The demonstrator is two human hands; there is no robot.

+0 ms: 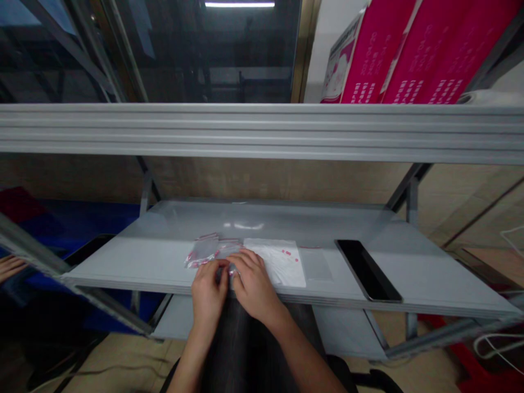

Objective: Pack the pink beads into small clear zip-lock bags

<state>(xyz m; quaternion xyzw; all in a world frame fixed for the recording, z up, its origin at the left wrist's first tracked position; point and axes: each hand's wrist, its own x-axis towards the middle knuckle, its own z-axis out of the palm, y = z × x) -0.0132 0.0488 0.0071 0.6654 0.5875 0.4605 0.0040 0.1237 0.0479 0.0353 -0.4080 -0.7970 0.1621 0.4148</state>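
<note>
My left hand [208, 286] is closed at the table's front edge, thumb and fingertips pinched together on a small clear zip bag [232, 271]. Beside it, my right hand [254, 284] has its fingers bent over the same bag, which they mostly cover. Another clear zip bag [203, 249] with small pink pieces inside lies just beyond my left hand. Right of my hands is a white sheet [274, 265], bearing several small pink round pieces [289, 252]. A flat clear zip bag [317, 265] with a red seal line lies at the sheet's right side.
On the right of the grey table [426, 267] lies a dark tablet [368, 271]. A metal shelf beam [262, 131] crosses above, with pink boxes [380, 60] standing on it. At the far left, another person's hand [10, 267] shows.
</note>
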